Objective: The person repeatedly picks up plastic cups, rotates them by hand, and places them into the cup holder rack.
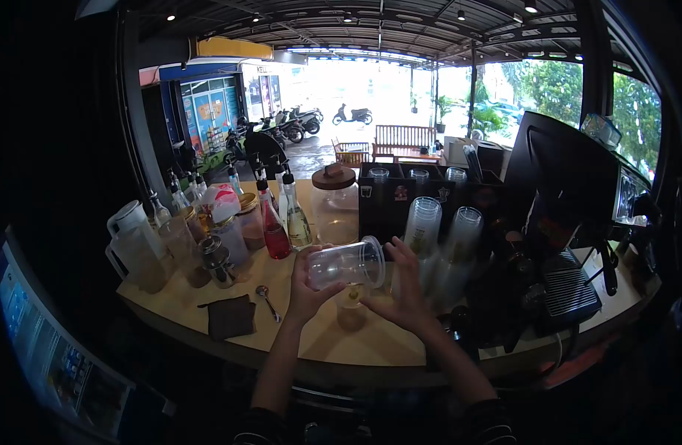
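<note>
My left hand (308, 288) is wrapped around a clear plastic cup (341, 265), tipped on its side with its wide rim to the right. The cup looks see-through, with nothing visible inside. Just right of that rim is my right hand (409, 293), thumb and fingers spread apart and holding nothing. Below the tilted cup, a smaller clear cup (351, 315) with a yellowish mark stands on the wooden counter (318, 347), partly hidden by the hands. A spoon (267, 303) and a folded dark cloth (229, 317) lie to the left.
Pump bottles, including a red one (275, 226), jars and pitchers (137, 256) crowd the left side. A large lidded jar (335, 204) stands at the back. Stacked clear cups (424, 222) are right of my hands, with a dark espresso machine (552, 193) beyond them.
</note>
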